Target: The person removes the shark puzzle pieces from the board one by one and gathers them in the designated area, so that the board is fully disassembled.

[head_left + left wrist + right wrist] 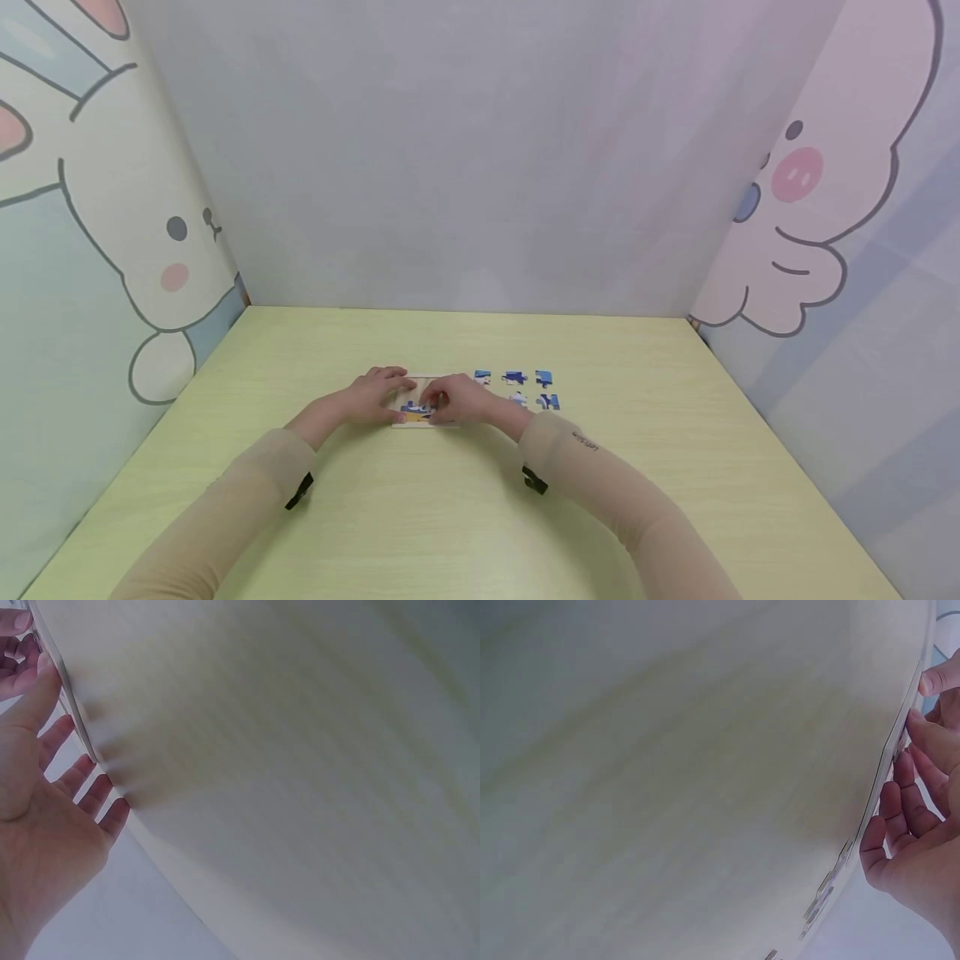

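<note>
A small jigsaw tray (408, 426) with a pale rim lies on the table between both hands. Along its lower part sit blue and orange puzzle pieces (415, 414), while its upper part shows bare wood. My left hand (372, 395) rests at the tray's left side, fingers extended over its edge and thumb at the lower left corner. In the left wrist view, the fingers of that hand (56, 787) look nearly straight. Over the tray's right half, my right hand (459, 398) has curled fingers and pinches what looks like a puzzle piece (899, 746), mostly hidden.
Several loose blue-and-white puzzle pieces (514, 378) lie in two rows right of the tray. The light wooden table (465, 517) meets a plain grey curtain (465, 167) behind. Cartoon-printed panels (150, 275) stand on both sides.
</note>
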